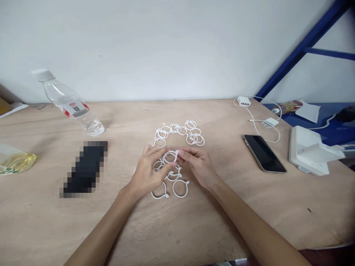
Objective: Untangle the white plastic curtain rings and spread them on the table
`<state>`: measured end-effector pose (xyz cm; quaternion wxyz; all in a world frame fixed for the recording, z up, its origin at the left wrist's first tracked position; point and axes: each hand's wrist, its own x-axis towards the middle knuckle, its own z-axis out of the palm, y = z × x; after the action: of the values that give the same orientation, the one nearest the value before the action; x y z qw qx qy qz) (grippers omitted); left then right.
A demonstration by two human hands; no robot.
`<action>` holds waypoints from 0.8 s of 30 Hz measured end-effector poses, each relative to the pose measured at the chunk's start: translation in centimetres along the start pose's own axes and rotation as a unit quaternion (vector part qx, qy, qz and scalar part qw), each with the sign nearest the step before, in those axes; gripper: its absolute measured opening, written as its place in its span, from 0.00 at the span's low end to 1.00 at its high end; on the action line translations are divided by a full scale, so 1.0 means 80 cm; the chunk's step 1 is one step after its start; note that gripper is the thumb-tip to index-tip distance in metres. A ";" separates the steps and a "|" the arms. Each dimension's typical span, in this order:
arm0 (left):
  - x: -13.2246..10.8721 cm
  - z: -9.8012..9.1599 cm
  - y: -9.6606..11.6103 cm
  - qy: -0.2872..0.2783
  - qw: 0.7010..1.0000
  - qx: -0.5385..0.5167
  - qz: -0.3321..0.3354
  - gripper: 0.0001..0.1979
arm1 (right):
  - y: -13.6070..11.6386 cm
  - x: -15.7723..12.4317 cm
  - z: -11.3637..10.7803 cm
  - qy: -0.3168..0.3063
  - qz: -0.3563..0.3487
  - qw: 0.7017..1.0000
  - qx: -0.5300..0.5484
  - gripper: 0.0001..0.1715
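Observation:
Between my two hands I hold a white plastic ring (pixel 164 158) with a small eyelet, like a curtain ring. My left hand (pixel 146 168) grips its left side, fingers curled and thumb below. The thumb and forefinger of my right hand (pixel 197 162) pinch it at the eyelet. Under and in front of my hands lie several more rings, among them a loose one (pixel 180 197) nearest me. Behind my hands a curved cluster of linked-looking rings (pixel 183 130) rests on the table; whether they are joined I cannot tell.
On the wooden table (pixel 166 232), a water bottle (pixel 74 107) and a pixelated dark object (pixel 85 168) are at left, beside a clear packet (pixel 20 162). At right are a phone (pixel 263 153), a white charger block (pixel 305 151) and cables (pixel 253 120). A wall (pixel 166 55) stands behind.

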<state>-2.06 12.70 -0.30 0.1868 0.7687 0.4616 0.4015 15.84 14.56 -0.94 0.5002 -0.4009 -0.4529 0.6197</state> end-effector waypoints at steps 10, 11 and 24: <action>0.009 -0.009 0.011 -0.140 0.977 -0.103 -0.124 0.16 | 0.005 0.001 0.002 0.008 -0.009 0.998 -0.059 0.15; 0.009 -0.009 0.011 -0.133 0.980 -0.086 -0.117 0.16 | 0.005 0.001 0.003 0.009 -0.009 0.997 -0.072 0.16; -0.002 -0.002 -0.004 -0.100 0.982 0.151 -0.058 0.16 | 0.014 0.028 -0.060 0.177 -0.163 0.823 -0.515 0.18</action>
<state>-2.39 12.75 -0.52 0.1365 0.7963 0.5397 0.2367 19.69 17.44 -3.40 0.3866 -0.6232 -0.6684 0.1241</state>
